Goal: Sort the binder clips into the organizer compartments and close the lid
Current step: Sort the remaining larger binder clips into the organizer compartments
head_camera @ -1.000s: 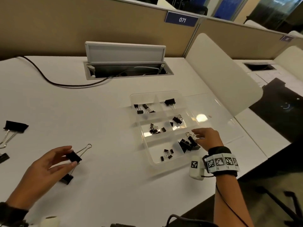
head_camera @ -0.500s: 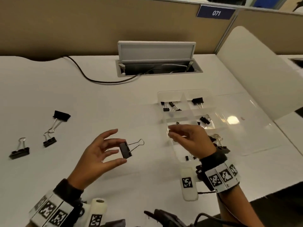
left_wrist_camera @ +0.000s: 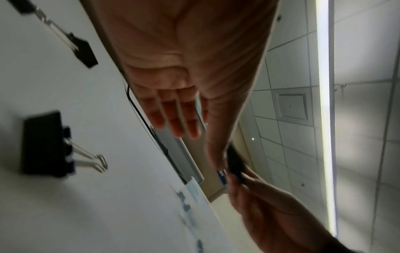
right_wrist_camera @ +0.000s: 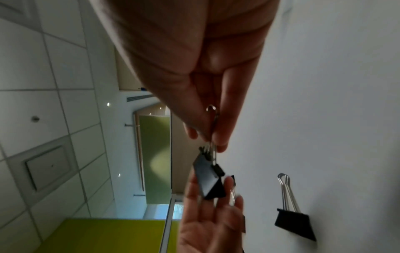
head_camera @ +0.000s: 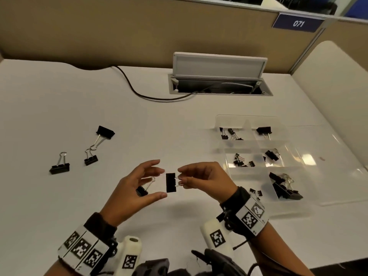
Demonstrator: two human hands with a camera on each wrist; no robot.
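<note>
Head view: bench carries the organizer at its right edge, lid open. Right hand has left it and now pinches the clip by its wire handles; left hand, fingers spread, has released it. 4 clips remain unsorted.

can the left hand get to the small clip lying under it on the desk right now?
Probably yes. The left hand hovers open, holding nothing, directly over the small binder clip on the desk, with nothing between them. The right hand pinches the wire handles of the larger binder clip beside it, close but not blocking.
</note>
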